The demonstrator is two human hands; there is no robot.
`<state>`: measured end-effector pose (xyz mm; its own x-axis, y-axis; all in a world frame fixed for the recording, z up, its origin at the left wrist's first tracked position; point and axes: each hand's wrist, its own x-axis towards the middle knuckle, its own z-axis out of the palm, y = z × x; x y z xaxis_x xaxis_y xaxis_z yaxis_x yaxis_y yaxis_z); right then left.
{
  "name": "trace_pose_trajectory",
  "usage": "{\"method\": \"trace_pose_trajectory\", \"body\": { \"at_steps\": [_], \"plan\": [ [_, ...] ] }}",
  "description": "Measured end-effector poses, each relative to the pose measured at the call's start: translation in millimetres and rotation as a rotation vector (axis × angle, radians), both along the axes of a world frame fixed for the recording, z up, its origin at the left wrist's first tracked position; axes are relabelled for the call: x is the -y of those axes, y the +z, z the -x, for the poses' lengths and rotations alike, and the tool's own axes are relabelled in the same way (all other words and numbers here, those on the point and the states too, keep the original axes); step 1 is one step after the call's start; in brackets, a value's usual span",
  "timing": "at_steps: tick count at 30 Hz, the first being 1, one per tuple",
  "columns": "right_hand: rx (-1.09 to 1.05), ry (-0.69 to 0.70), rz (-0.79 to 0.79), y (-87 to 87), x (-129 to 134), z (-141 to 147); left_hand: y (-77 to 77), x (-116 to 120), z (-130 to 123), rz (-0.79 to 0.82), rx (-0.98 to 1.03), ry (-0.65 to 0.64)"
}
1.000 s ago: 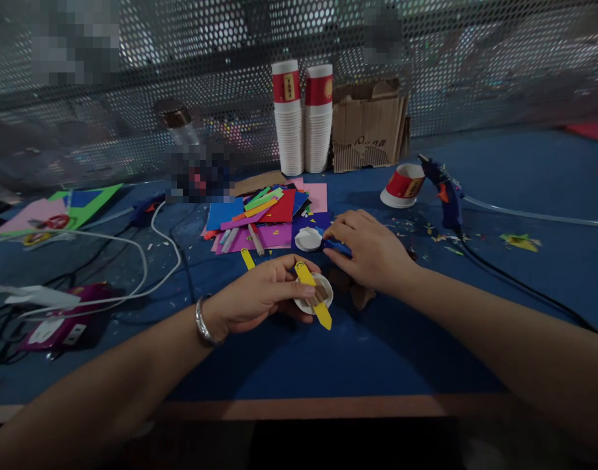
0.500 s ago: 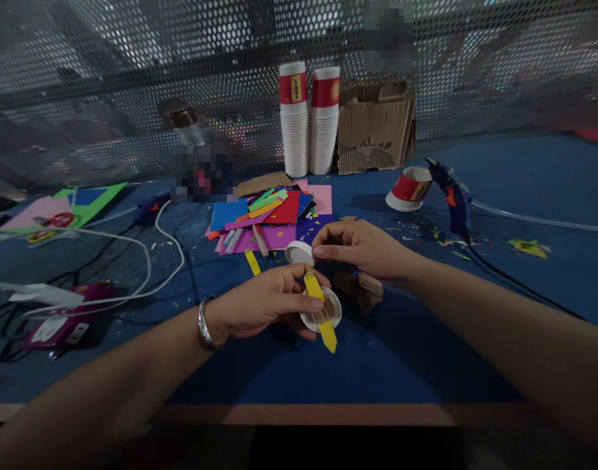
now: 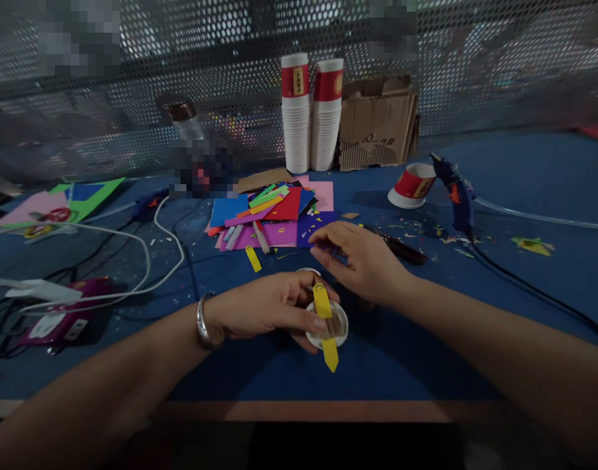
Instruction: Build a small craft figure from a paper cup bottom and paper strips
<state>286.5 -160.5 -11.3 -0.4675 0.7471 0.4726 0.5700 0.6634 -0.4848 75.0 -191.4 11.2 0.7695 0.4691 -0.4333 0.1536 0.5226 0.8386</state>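
My left hand (image 3: 274, 303), with a silver bangle at the wrist, is closed on a small round piece with a white rim (image 3: 342, 333). A yellow paper strip (image 3: 331, 356) with a drawn face and a pointed end lies across that piece, under my thumb. Behind the fingers, the edge of another white round part (image 3: 309, 270) shows; most of it is hidden. My right hand (image 3: 362, 261) hovers just beyond, fingers loosely bent and apart, holding nothing visible. A shorter yellow strip (image 3: 253, 259) lies on the table to the left.
Coloured paper and markers (image 3: 260, 238) lie in a pile ahead. Two stacks of paper cups (image 3: 296, 130) and a cardboard box (image 3: 377, 130) stand behind. At right are an upturned cup (image 3: 410, 186), a glue gun (image 3: 458, 199) and a dark long tool (image 3: 404, 249). White cables (image 3: 176, 261) cross the left.
My right hand has come away from the second white round part and its fingers have parted. My left hand has moved slightly nearer with the round piece and strip.
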Motion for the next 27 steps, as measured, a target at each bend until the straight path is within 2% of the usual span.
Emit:
{"method": "trace_pose_trajectory", "body": {
  "at_steps": [6, 9, 13, 17, 24, 27],
  "plan": [
    [0.171, 0.087, 0.037, 0.0, 6, -6, 23.8, -10, 14, -0.113, 0.004, 0.183],
    [0.318, 0.102, 0.027, -1.1, 8, -4, 29.9, -15, 18, -0.171, 0.034, 0.304],
    [0.418, 0.070, 0.063, -0.8, 9, 1, 22.8, -24, 18, -0.228, 0.050, 0.488],
    [0.380, 0.033, 0.146, 0.1, 7, 3, 14.2, -32, 17, -0.256, 0.067, 0.642],
    [0.273, 0.031, 0.206, 0.3, 4, 3, 6.7, -35, 16, -0.251, 0.074, 0.703],
    [0.185, -0.042, 0.130, 0.7, 4, 0, 4.9, -35, 14, -0.251, 0.062, 0.722]
  ]
}}
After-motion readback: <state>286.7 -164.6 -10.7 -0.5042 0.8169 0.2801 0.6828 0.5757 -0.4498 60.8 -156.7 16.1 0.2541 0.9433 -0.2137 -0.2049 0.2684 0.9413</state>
